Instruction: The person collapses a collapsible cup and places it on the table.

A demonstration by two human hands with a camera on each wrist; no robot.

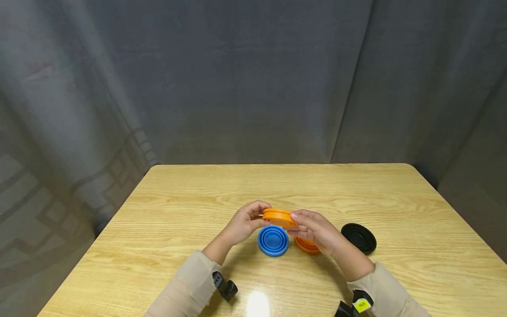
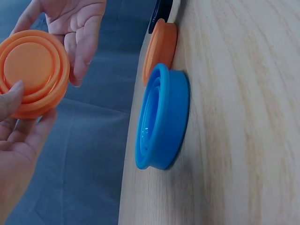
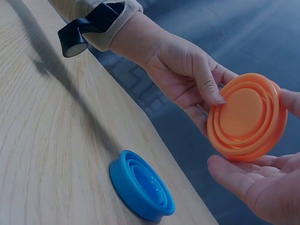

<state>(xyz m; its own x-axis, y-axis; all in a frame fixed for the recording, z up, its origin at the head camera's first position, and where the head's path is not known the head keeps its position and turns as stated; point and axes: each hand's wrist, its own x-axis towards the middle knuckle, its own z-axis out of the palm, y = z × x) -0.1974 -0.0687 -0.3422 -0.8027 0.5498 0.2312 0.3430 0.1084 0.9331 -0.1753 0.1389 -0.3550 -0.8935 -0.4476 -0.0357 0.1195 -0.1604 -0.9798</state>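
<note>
Both hands hold an orange collapsible cup (image 1: 278,217), folded flat, a little above the table. My left hand (image 1: 244,223) pinches its left edge, the thumb lying on the ringed face in the left wrist view. On the opposite edge, my right hand (image 1: 315,230) has its thumb at the rim and its fingers beneath. Under the hands, a blue collapsible cup (image 1: 273,241) sits on the table, also folded flat. Just right of it lies a second orange collapsible cup (image 1: 306,246), partly hidden by the right hand. A black collapsible cup (image 1: 358,238) stands beyond the right forearm.
The wooden table (image 1: 190,193) has rounded far corners. Behind it and along its sides hang grey curtains (image 1: 245,88). Each sleeve carries a black wrist camera, the left one (image 1: 225,286) and the right one (image 1: 354,304) both low over the table.
</note>
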